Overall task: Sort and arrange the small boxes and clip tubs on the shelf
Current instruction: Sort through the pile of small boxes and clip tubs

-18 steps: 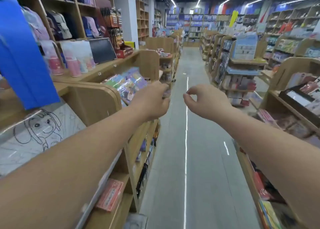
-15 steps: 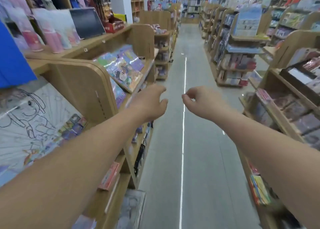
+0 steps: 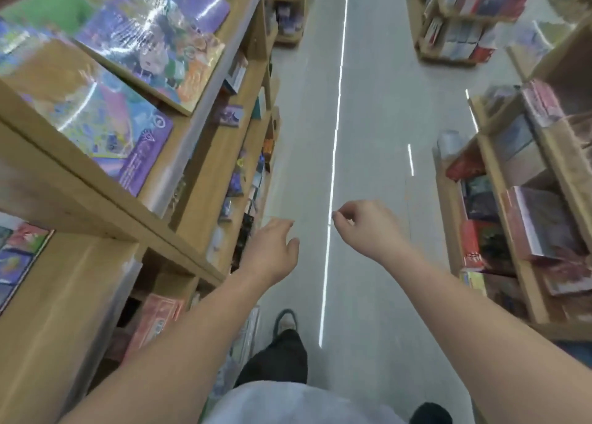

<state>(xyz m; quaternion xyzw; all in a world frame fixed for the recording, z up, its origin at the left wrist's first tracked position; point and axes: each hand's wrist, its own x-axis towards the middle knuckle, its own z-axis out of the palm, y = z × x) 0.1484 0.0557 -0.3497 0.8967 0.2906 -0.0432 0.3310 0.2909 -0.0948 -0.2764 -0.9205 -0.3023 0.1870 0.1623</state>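
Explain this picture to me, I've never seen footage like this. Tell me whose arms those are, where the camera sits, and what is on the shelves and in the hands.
No machine here: a person wears a wide-angle camera on the head, looking forward and down, so you see their own arms. They stand in a shop aisle, one shoe on the grey floor. The left hand is relaxed and empty beside the wooden shelves, which carry colourful plastic-wrapped packs. The right hand has curled fingers, thumb meeting forefinger; nothing shows between them. More boxes sit on shelves to the right.
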